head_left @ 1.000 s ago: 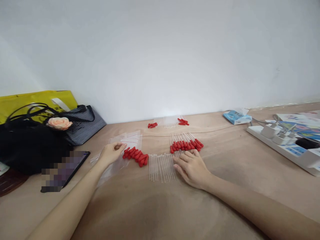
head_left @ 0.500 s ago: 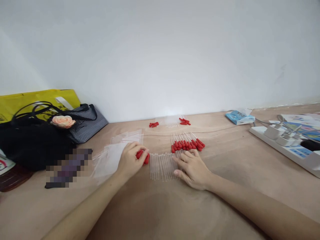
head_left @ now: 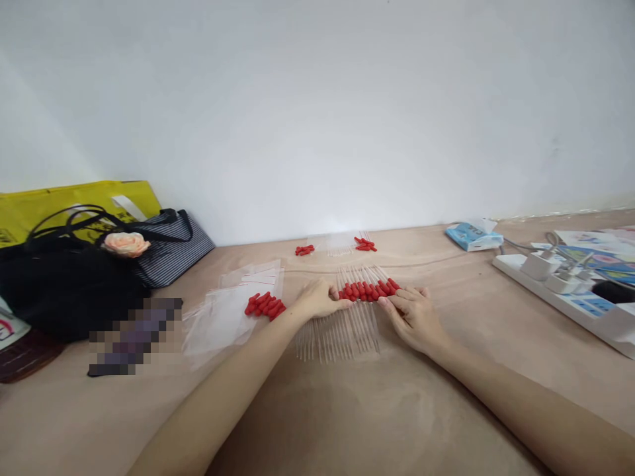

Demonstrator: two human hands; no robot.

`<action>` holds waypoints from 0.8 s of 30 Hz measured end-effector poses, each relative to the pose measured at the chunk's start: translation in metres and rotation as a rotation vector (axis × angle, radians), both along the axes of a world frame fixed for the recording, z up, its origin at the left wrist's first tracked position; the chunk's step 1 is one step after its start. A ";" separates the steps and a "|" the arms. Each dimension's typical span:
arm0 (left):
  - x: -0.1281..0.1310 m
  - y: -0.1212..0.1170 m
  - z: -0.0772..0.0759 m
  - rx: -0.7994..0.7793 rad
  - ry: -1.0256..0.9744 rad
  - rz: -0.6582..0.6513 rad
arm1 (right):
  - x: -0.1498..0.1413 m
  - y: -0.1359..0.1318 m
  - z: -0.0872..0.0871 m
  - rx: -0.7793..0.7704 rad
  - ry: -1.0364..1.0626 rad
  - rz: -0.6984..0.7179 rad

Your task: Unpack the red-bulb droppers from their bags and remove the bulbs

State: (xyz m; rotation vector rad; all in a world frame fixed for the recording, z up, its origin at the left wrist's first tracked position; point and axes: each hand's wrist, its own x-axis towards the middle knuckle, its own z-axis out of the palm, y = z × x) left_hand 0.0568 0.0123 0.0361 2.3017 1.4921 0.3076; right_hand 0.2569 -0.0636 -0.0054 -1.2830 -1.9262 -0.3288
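A row of droppers (head_left: 370, 291), thin clear tubes with red bulbs, lies at mid-table with the tube ends pointing to the wall. At the row's left end is my left hand (head_left: 317, 299), its thumb and fingers closed at the red bulbs. My right hand (head_left: 415, 318) closes against the right end with bent fingers. Below the bulbs, a fan of clear tubes (head_left: 337, 334) points towards me, partly covered by my left hand. Left of my left wrist, a small pile of red bulbs (head_left: 262, 304) rests at the edge of clear plastic bags (head_left: 218, 317).
Near the wall lie two small groups of red bulbs (head_left: 304, 250) and more clear plastic. A striped bag (head_left: 171, 248), a black bag (head_left: 64, 291) and a yellow bag (head_left: 114, 195) stand left. Right are a tissue pack (head_left: 473, 236) and a power strip (head_left: 560, 294) with chargers.
My left hand has moved right, from the loose red bulbs to the dropper row. Those bulbs now lie further left, by the bags. My right hand has shifted right, off the clear tubes.
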 end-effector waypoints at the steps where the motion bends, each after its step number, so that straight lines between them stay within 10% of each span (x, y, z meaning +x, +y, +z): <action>1: 0.001 0.002 0.000 -0.019 0.009 0.010 | -0.001 0.000 0.000 0.007 -0.010 0.001; 8: 0.003 0.003 0.008 -0.002 0.037 0.189 | -0.006 -0.001 -0.001 0.033 -0.033 0.027; 12: -0.010 -0.017 0.023 0.394 0.029 0.279 | -0.005 -0.002 -0.002 0.065 0.030 0.005; 16: -0.036 -0.046 0.020 0.821 0.028 0.012 | -0.010 -0.007 0.000 0.177 0.101 -0.007; 24: -0.049 -0.076 -0.012 1.022 -0.118 -0.280 | -0.031 -0.020 0.006 0.061 -0.094 0.244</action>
